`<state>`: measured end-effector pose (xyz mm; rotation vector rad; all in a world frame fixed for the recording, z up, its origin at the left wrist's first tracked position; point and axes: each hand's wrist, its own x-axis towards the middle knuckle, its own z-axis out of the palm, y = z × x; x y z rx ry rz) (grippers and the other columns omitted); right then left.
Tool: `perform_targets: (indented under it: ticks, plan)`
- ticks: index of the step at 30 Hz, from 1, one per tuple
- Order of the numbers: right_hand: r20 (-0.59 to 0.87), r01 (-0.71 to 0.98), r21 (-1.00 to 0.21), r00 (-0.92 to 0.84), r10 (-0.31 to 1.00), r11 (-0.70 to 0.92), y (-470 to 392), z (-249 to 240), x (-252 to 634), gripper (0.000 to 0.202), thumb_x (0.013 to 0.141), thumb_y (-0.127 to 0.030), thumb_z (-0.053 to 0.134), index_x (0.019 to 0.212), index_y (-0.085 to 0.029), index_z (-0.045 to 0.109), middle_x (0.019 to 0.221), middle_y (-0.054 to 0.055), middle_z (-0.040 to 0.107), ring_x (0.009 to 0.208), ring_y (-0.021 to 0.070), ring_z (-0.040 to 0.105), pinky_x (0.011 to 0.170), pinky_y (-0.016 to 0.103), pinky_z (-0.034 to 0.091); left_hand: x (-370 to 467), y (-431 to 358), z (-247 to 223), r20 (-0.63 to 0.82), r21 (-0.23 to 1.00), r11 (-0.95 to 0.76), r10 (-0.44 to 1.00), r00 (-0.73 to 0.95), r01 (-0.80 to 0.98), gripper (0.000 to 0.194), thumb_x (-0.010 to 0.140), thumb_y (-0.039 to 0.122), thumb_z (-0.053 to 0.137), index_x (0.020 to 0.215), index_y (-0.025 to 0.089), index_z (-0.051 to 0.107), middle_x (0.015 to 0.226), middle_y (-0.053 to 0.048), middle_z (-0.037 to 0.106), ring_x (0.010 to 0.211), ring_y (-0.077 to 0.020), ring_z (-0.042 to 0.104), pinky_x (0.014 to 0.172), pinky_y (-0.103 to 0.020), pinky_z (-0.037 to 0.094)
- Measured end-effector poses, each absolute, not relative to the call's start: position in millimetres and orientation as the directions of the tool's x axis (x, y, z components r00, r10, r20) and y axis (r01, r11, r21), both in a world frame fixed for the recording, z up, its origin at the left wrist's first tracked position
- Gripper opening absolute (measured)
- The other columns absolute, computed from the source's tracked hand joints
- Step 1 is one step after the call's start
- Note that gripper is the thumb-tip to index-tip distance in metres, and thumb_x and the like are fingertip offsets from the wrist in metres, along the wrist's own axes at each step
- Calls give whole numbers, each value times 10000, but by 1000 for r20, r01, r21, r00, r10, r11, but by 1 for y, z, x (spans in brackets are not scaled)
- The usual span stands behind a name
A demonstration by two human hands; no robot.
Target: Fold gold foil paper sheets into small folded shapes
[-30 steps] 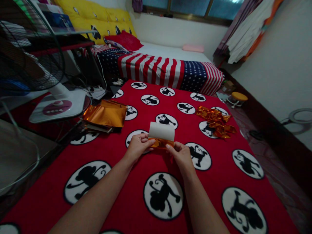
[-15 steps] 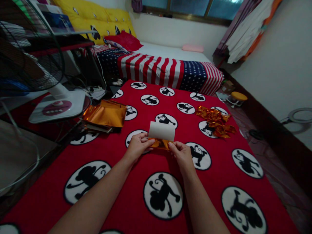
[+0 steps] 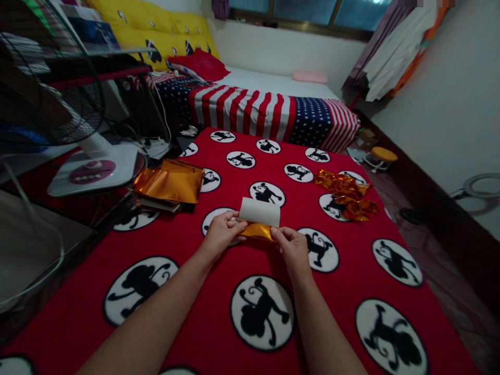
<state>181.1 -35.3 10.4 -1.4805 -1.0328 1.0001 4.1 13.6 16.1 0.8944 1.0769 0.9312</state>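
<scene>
Between my hands is a sheet of gold foil paper (image 3: 258,230), its near part folded over so the shiny gold side shows. The plain whitish back (image 3: 260,211) stands up beyond the fold. My left hand (image 3: 222,232) pinches the left end of the fold with thumb and fingers. At the right end, my right hand (image 3: 289,242) pinches it the same way. Both hands are just above a red blanket (image 3: 203,323) printed with black monkeys in white ovals.
A stack of gold foil sheets (image 3: 172,182) lies at the left edge of the blanket. Several folded gold foil pieces (image 3: 346,195) are heaped at the right. A fan (image 3: 94,166) stands on the left; a bed with a striped cover (image 3: 250,109) is at the back.
The gold fold between my hands looks smoother and catches more light, and the white part has tipped slightly lower. Both hands keep nearly the same place and grip.
</scene>
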Motion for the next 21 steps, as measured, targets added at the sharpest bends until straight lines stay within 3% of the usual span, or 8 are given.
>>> perform_targets:
  ticks: [12,21]
  plan:
    - [-90,147,-977,356,930,-151,-38,14,176,342,760,-444,649,569,-169,581,467,-37,462,409,91,379,364,208,264,7,11,17,-252,952,277,950,182,-127,426,671,279,759,1027,135,575,688,-10,724,575,-144,693,502,-194,565]
    - [-75,188,-972,314,947,-139,-38,7,179,361,767,-460,645,565,-167,585,471,-29,494,408,95,408,371,206,281,5,15,13,-226,967,241,962,151,-87,422,692,273,733,1060,142,573,690,-8,729,581,-155,699,485,-207,565]
